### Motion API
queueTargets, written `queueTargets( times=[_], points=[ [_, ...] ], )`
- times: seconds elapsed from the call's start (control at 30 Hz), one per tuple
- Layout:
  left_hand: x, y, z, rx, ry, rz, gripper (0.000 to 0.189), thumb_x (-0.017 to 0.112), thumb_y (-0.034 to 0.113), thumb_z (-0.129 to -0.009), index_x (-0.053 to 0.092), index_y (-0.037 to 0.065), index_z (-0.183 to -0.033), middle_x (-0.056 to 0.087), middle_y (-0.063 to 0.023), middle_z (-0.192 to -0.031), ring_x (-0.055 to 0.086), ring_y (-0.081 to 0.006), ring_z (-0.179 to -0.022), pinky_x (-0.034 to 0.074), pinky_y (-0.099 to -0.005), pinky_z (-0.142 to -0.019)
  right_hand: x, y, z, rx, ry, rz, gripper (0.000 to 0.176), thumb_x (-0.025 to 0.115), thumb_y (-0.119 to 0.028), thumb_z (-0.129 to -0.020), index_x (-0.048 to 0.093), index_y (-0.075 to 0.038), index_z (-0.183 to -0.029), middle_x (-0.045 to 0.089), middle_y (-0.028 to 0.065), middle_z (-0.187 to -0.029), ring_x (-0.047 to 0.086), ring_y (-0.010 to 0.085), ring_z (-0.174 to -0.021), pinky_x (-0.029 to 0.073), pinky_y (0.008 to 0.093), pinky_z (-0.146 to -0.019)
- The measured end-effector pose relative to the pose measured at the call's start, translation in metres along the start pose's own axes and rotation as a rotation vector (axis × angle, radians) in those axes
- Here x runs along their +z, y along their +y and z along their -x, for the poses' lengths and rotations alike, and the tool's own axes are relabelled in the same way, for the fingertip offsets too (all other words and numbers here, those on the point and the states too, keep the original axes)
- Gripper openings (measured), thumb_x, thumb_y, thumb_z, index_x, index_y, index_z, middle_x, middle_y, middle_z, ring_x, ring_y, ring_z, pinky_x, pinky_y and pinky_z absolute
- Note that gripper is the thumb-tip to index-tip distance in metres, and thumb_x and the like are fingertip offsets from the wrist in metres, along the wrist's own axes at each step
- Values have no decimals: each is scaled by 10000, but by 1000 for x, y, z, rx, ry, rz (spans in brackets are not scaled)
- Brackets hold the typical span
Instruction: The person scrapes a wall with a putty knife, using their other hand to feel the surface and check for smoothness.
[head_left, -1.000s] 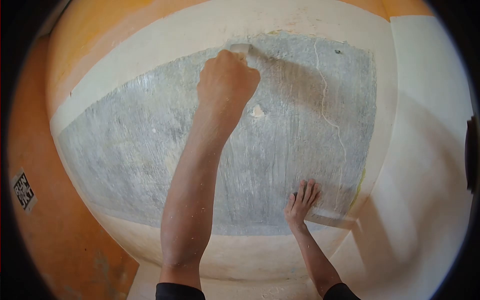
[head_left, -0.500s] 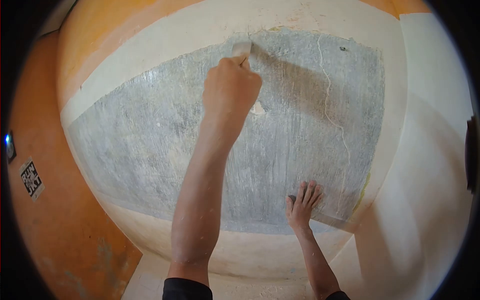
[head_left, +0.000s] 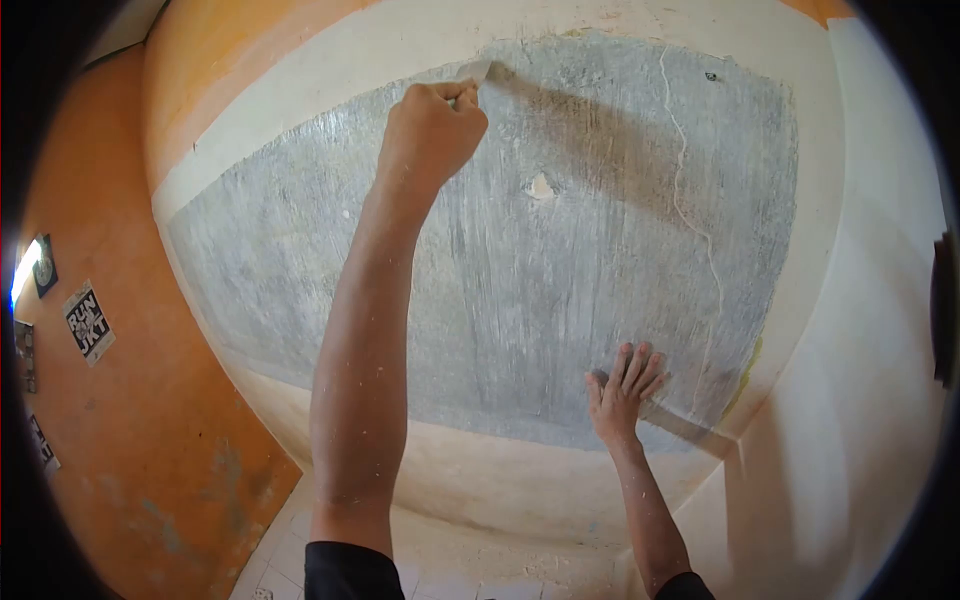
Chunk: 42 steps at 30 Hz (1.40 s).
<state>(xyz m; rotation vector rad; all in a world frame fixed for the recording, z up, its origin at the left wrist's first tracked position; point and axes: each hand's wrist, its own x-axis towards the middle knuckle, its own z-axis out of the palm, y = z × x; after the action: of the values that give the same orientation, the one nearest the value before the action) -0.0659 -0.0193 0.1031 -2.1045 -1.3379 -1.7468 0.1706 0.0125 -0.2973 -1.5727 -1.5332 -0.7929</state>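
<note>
Orange wall [head_left: 130, 420] fills the left of the frame, next to a large grey patch [head_left: 510, 290] edged in cream. At upper centre, the left hand [head_left: 432, 130] is closed around a scraper [head_left: 477, 71], blade near the patch's top edge. Lower right, the right hand [head_left: 618, 400] rests against the patch, fingers spread.

The grip of the left hand [head_left: 435, 130] is closed around a scraper [head_left: 478, 71] at the upper edge of the grey wall patch [head_left: 520, 300]. The right hand [head_left: 620, 398] lies spread against it near the lower right corner, left of a pale winding line [head_left: 710, 240].
</note>
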Motion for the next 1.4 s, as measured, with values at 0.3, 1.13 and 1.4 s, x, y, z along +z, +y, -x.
queueTargets(
  times=[0.3, 1.13, 1.4],
  points=[
    [-2, -7, -7, 107, 34, -41, 343, 540, 228, -906, 714, 27, -1124, 713, -202, -825, 680, -260, -711, 527, -377, -698, -15, -15, -7, 161, 34, 64, 754, 515, -425, -966, 207, -53, -1545, 109, 214, -1610, 22, 489, -1462, -84, 707, -1073],
    [2, -36, -43, 143, 87, -18, 327, 539, 243, -911, 715, 106, -1151, 710, -230, -893, 690, -354, -808, 529, -399, -780, -38, 36, -84, 36, 600, 222, 501, 322, -291, -1033, 437, -30, -1444, 392, 139, -1529, 290, 330, -1438, 100, 521, -1151],
    [-5, -25, -7, 108, -60, 11, 394, 455, 189, -919, 641, 102, -1256, 708, -203, -996, 657, -356, -1034, 486, -446, -931, -40, 40, -81, 9, 620, 201, 497, 328, -286, -1023, 453, -38, -1435, 420, 128, -1512, 301, 329, -1432, 98, 537, -1155]
  ],
)
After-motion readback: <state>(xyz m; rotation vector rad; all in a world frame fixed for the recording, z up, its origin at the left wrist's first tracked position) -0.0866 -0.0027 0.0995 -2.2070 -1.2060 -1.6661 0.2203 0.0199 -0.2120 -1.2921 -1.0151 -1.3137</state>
